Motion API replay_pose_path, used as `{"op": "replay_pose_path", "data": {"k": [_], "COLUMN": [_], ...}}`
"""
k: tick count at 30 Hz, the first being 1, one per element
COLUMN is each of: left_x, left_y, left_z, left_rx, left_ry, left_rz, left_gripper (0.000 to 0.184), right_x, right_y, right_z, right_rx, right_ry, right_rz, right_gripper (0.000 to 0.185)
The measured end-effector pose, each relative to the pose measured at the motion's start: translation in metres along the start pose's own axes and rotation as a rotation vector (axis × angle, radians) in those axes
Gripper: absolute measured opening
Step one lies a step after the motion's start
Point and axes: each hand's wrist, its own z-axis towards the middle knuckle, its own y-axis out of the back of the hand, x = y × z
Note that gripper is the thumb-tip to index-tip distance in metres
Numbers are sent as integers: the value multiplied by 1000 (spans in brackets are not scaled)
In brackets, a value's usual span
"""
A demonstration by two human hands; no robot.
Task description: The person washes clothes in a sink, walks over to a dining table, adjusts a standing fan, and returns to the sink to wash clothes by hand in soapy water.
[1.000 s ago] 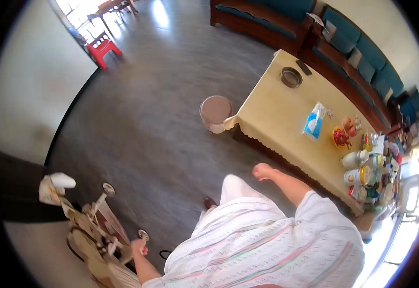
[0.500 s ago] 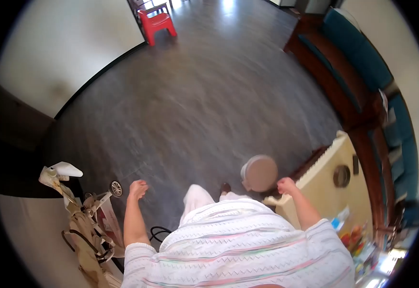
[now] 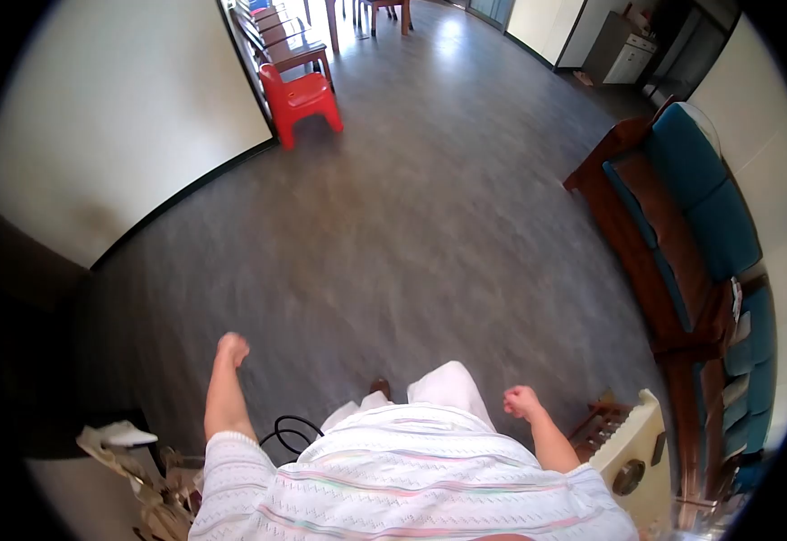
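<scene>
My left hand [image 3: 233,348] hangs over the grey floor [image 3: 366,243] at the left, its fingers curled in and nothing seen in them. On the other side of my body, my right hand [image 3: 521,402] is also closed, with nothing visible in it. It is nearest to the table with the cream cloth [image 3: 648,451], without touching it. Between the hands, my legs in white trousers [image 3: 452,388] show, with one brown shoe [image 3: 380,387] on the floor.
A folded stroller [image 3: 155,487] and a black cable [image 3: 292,433] lie at lower left. By the wall corner stands a red chair [image 3: 303,97]. Wooden sofas with teal cushions [image 3: 722,225] line the right side. A cabinet [image 3: 621,56] is at the back right.
The view has turned and moved forward. The stool has left view, and the table and stroller have shifted down. My left hand has swung forward; the red chair appears larger than half a second ago.
</scene>
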Motion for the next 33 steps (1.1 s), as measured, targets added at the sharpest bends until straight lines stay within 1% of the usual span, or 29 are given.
{"op": "replay_pose_path", "data": {"k": [1, 2, 3, 4, 5, 6, 7, 8, 9, 11, 12, 13, 14, 15, 16, 17, 18, 20, 21, 24, 25, 27, 28, 29, 30, 31, 32, 33], "left_x": [26, 51, 62, 72, 75, 69, 64, 57, 53, 53, 65, 75, 87, 104, 127, 155, 179, 235, 262, 356, 387, 446, 471, 498, 520, 533, 543, 558], "left_y": [29, 60, 137, 177, 226, 275, 316, 347, 378, 447, 469, 488, 507, 525, 539, 554, 556, 578, 589, 647, 670, 716, 739, 764, 791, 832, 876, 908], "left_z": [47, 90, 94, 133, 146, 166, 193, 228, 244, 219, 223, 228, 234, 233, 230, 238, 262, 289, 301, 321, 336, 364, 385, 415, 435, 442, 451, 504], "left_rx": [-217, -680, -655, -898, -927, -913, -888, -924, -839, -686, -667, -650, -632, -624, -621, -623, -651, -569, -518, -578, -562, -500, -570, -634, -699, -711, -731, -686], "left_ry": [344, 526, 517, 455, 385, 227, 77, -29, -177, -287, -255, -221, -187, -167, -146, -121, -112, -32, 3, 30, 60, 125, 91, 57, 21, 21, 25, 7], "left_rz": [-610, -1242, -1245, -1283, -1320, -1567, -1636, -1397, -1302, -915, -990, -1069, -1150, -1206, -1259, -1310, -1277, -1312, -1327, -1274, -1304, -1362, -1275, -1182, -1088, -1087, -1089, -1029], "left_gripper": [14, 18, 22, 28, 32, 30, 28, 27, 26, 29, 32, 35, 38, 38, 37, 37, 37, 38, 38, 38, 37, 34, 33, 31, 29, 28, 26, 26], "right_x": [5, 0, 2, 28, 55, 71, 101, 131, 166, 189, 253, 285, 336, 397, 453, 503, 548, 636, 668, 725, 734, 723, 709, 703, 677, 701, 705, 710], "right_y": [10, 19, 31, 41, 45, 60, 80, 100, 121, 155, 169, 185, 201, 210, 215, 221, 225, 222, 218, 219, 221, 238, 243, 248, 255, 264, 274, 284], "right_z": [5, 15, 31, 32, 19, 34, 61, 87, 115, 199, 209, 245, 274, 290, 311, 343, 374, 415, 429, 453, 453, 474, 484, 487, 505, 483, 493, 502], "right_rx": [-13, -3, 7, -9, -23, -7, -10, -12, -26, -18, -59, -96, -88, -109, -107, -111, -77, -49, -34, 22, -5, 33, 1, -47, -82, -84, -75, -74], "right_ry": [-64, -98, -126, -151, -183, -219, -233, -246, -247, -162, -167, -75, 0, 120, 172, 227, 303, 480, 556, 430, 308, 167, 111, -1, -53, -68, -151, -234], "right_rz": [-16, -35, -59, -106, -160, -172, -193, -213, -238, -327, -221, -210, -306, -267, -201, -199, -195, -89, -31, 13, -14, -141, -110, -33, 105, -99, -18, 63], "right_gripper": [16, 14, 13, 12, 11, 10, 10, 9, 9, 9, 10, 10, 12, 12, 11, 14, 17, 16, 16, 17, 17, 14, 14, 14, 15, 16, 14, 12]}}
